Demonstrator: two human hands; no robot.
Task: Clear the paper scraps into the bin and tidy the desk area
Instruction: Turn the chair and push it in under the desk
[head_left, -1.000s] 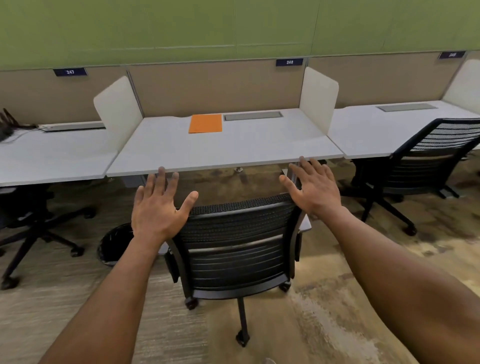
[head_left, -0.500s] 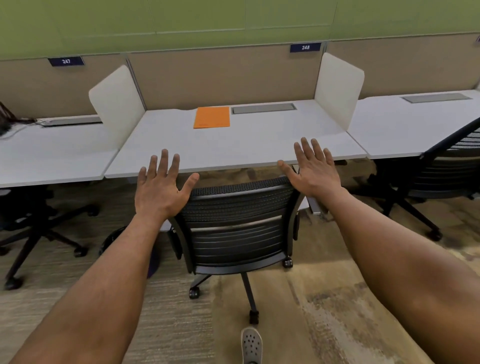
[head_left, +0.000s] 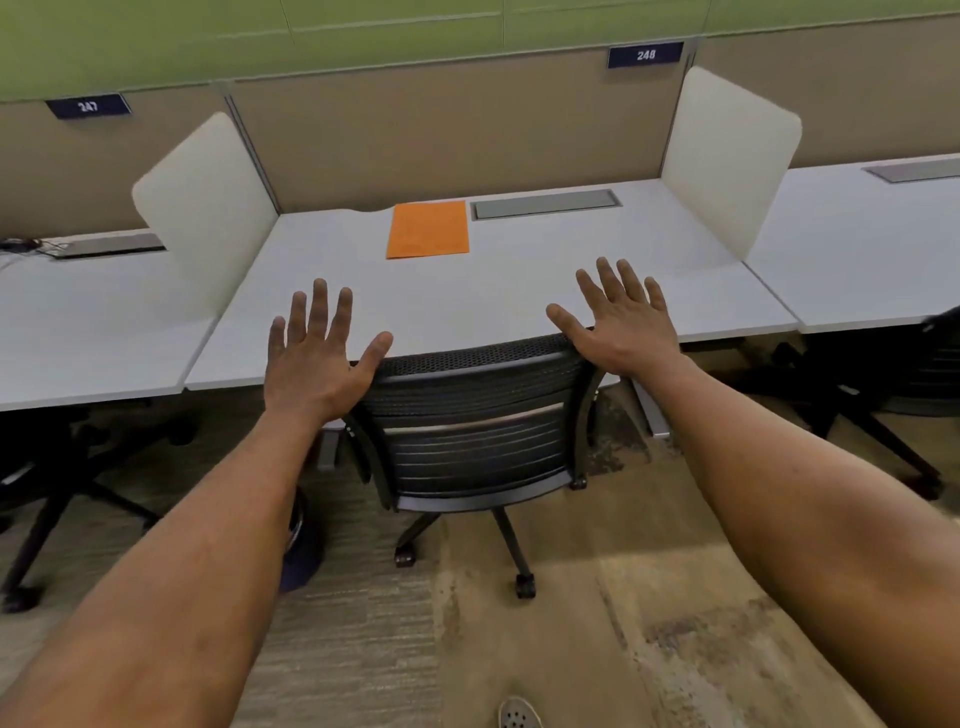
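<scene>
A black mesh office chair (head_left: 475, 426) stands with its back to me, its top edge against the front of the white desk (head_left: 519, 291). My left hand (head_left: 317, 358) is spread flat at the chair back's left top corner, fingers straight. At the right top corner my right hand (head_left: 621, 317) lies spread the same way. An orange sheet of paper (head_left: 428, 229) lies flat at the back of the desk. The dark bin (head_left: 304, 540) on the floor is mostly hidden behind my left forearm.
White divider panels (head_left: 208, 208) (head_left: 727, 156) flank the desk. A grey cable tray cover (head_left: 545, 204) sits beside the orange sheet. Other black chairs stand at the left (head_left: 57, 467) and right (head_left: 883, 389). My shoe (head_left: 517, 713) shows at the bottom on patterned carpet.
The chair has rolled forward toward the desk with both hands on its back, and I have stepped closer. The bin has slipped behind my left forearm.
</scene>
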